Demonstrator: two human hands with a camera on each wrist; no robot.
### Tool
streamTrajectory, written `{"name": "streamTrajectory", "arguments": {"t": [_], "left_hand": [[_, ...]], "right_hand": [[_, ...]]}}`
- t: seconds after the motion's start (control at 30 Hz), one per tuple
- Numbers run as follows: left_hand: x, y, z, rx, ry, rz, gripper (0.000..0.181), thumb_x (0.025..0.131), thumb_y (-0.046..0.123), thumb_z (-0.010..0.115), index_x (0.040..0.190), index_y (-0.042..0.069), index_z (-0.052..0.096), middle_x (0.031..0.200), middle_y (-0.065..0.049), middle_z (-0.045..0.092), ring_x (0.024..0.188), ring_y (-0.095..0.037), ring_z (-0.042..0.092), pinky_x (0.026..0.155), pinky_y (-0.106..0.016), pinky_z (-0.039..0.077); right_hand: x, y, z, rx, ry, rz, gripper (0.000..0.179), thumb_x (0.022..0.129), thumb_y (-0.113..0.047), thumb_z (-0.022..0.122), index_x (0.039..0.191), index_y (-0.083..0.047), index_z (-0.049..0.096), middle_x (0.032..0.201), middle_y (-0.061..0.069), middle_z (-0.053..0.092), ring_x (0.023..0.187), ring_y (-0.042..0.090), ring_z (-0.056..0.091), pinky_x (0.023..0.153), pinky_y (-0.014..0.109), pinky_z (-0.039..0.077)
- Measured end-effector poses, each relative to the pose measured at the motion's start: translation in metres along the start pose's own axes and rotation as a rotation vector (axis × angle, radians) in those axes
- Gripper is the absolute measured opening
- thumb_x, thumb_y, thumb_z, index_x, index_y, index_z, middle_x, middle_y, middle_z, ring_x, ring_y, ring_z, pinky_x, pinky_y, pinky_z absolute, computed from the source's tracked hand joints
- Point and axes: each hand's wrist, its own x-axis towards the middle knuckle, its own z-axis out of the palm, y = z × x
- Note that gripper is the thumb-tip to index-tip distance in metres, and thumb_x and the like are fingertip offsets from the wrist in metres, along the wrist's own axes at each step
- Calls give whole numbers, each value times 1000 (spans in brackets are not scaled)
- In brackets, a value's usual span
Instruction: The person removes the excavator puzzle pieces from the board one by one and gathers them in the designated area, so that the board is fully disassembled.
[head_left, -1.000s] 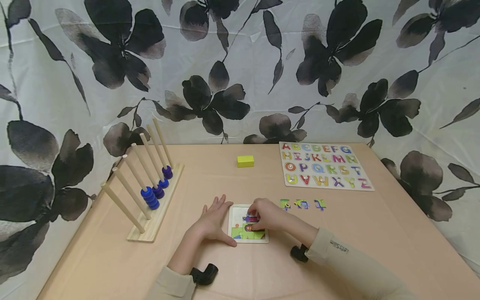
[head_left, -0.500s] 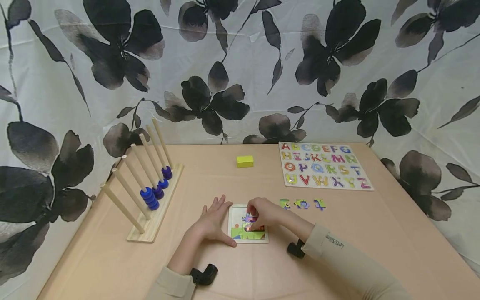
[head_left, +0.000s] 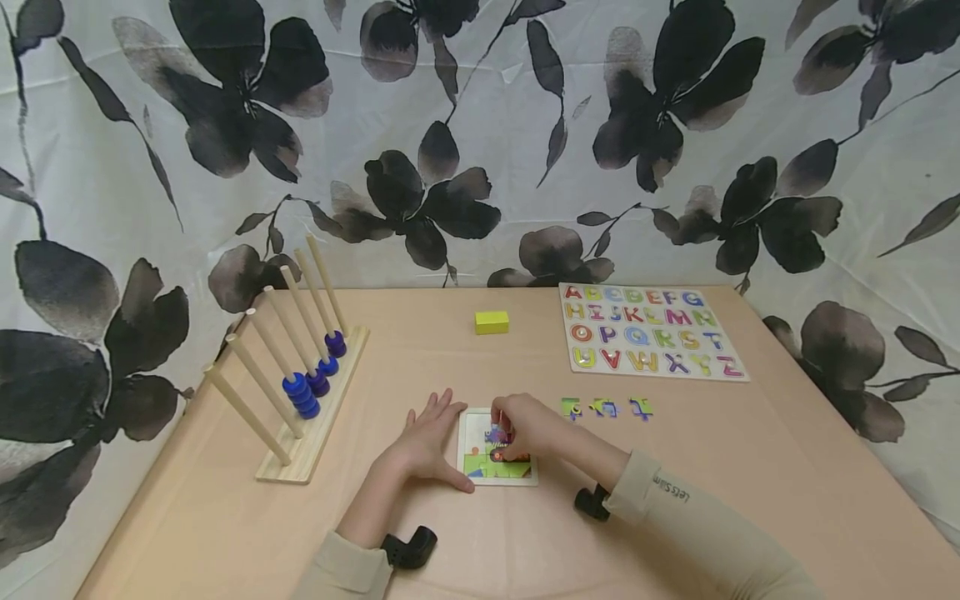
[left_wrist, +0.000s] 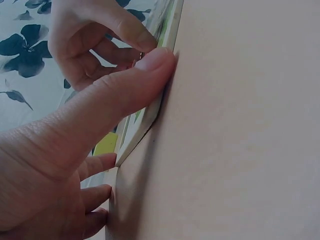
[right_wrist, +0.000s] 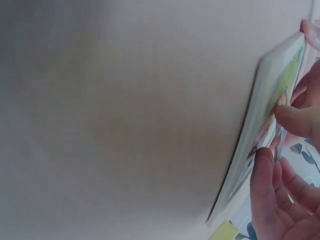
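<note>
In the head view, the puzzle board [head_left: 472, 423] lies on the table [head_left: 420, 333] beneath the right hand [head_left: 534, 427], the left hand [head_left: 426, 450] (fingers spread) beside it. Left wrist: the left thumb [left_wrist: 107, 95] touches the board. Right wrist: the right hand pinches a thin puzzle piece [right_wrist: 278, 146].

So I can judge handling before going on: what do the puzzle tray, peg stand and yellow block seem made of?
Puzzle tray: probably wood or fibreboard, smooth; the wrist views show a thick, pale edge.
Peg stand: likely unpainted wood, matt, judging by its pale, natural tan colour.
Yellow block: smooth, plain faces; painted wood or plastic, can't tell.
</note>
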Motion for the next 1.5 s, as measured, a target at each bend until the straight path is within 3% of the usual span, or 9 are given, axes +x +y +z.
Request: {"name": "streamTrajectory", "arguments": {"t": [0.13,0.27,0.43,0.73,1.13,1.5], "left_hand": [[1,0,0,7,1,5,114,46,48,87,139,10,33,150,-17,14,137,-36,5,104,-61,6],[2,0,1,11,1,8,115,46,49,87,139,10,33,150,-17,13,137,-36,5,104,-61,6],[2,0,2,7,8,6,116,45,48,87,139,8,32,150,-18,13,137,-35,6,104,-61,6],[1,2,1,22,14,6,116,45,48,87,139,8,32,150,-18,14,137,-35,7,105,-60,7],[0,2,0,22,14,15,114,46,48,87,138,7,33,149,-19,15,137,-36,7,104,-61,7],[-1,1,-1,4,21,11,113,45,47,88,136,7,34,149,-20,16,137,-36,9,104,-62,8]], "right_hand": [[-2,0,-1,-25,15,-6,38,63,-13,83,87,-10,54,72,-1,52,63,11,48,53,20,43],[-6,4,-6,36,18,0,35,66,-13,81,90,-9,56,75,1,53,64,12,50,54,22,45],[-18,14,-15,125,36,-73,34,67,-7,79,92,-6,57,78,3,55,63,13,52,53,22,45],[-47,39,-32,135,107,-155,33,64,-6,78,92,-5,59,77,2,56,64,14,55,57,22,50],[-87,75,-48,124,163,-120,34,66,-9,79,93,-5,61,77,1,56,66,13,53,59,23,51],[-102,106,-50,131,161,-107,34,65,-3,77,94,-1,60,76,4,55,65,14,53,58,24,51]]}}
